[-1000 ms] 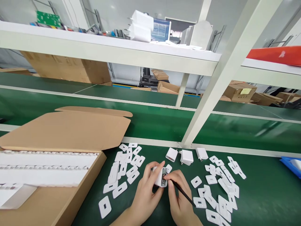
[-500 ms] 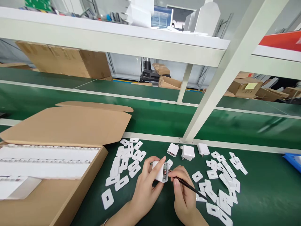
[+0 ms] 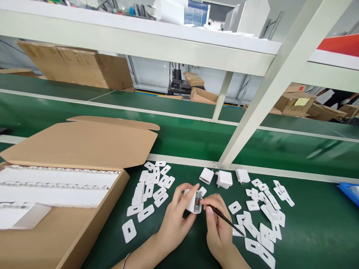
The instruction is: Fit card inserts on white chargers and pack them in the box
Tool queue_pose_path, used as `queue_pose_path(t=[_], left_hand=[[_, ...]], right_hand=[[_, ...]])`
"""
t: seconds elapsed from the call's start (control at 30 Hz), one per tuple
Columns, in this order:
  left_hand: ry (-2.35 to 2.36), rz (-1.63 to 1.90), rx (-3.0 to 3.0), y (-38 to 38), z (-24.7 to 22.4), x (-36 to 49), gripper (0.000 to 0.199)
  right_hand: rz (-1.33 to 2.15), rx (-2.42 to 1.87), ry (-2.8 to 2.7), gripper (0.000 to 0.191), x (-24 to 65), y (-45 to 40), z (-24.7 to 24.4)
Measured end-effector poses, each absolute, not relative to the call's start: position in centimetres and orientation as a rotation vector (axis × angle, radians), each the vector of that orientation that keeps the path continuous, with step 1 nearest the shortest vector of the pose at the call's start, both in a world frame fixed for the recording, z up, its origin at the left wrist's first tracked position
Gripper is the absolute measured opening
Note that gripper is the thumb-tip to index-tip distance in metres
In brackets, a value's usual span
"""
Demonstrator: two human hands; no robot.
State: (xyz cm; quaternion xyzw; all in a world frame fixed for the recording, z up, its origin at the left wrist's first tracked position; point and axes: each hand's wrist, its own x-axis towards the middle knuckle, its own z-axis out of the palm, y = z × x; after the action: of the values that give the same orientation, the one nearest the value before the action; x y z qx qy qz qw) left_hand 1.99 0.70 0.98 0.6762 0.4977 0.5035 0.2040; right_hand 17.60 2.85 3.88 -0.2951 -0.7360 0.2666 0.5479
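Observation:
My left hand [image 3: 177, 218] is closed round a white charger housing [image 3: 191, 202], its uncovered end turned to the right so that inner parts show. Between the fingers of my right hand [image 3: 219, 224] is a thin dark tool, apparently tweezers [image 3: 226, 218]. Its tip reaches the charger's opening; whether it touches inside I cannot tell. Just behind the hands lies a small white cover plate [image 3: 202, 191], partly hidden. Several white chargers [image 3: 206, 175] stand further back on the green tabletop. Loose cover plates with slots lie to the left [image 3: 129, 231] and right [image 3: 235, 207].
An open cardboard box [image 3: 112, 213] with white packing rows [image 3: 53, 192] stands at the left. A slanting pale post [image 3: 252, 123] and a shelf beam [image 3: 134, 43] cross in front. Something blue [image 3: 349, 192] lies at the right edge. A person is partly visible far right.
The charger and both hands sit slightly higher in the view, and the camera has tilted a little. The tool stays at the charger's open end. A person has come into view far right.

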Motion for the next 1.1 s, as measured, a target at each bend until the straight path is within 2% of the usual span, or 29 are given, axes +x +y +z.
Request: queue_pose_path(t=[0.2, 0.43, 0.63, 1.1], left_hand=[[1.246, 1.388, 1.648, 0.69, 1.03, 2.09, 0.064], [1.259, 1.375, 1.637, 0.56, 0.95, 2.04, 0.066], [1.276, 1.389, 1.662, 0.51, 0.93, 2.07, 0.067], [1.410, 1.403, 1.813, 0.15, 1.08, 2.04, 0.074]], right_hand=[[0.644, -0.654, -1.748, 0.032, 17.97, 2.64, 3.62], [0.667, -0.641, -1.793, 0.038, 18.00, 2.41, 3.60], [0.656, -0.647, -1.811, 0.034, 17.85, 2.40, 3.82], [0.454, -0.649, -1.901, 0.033, 17.63, 2.11, 4.33]])
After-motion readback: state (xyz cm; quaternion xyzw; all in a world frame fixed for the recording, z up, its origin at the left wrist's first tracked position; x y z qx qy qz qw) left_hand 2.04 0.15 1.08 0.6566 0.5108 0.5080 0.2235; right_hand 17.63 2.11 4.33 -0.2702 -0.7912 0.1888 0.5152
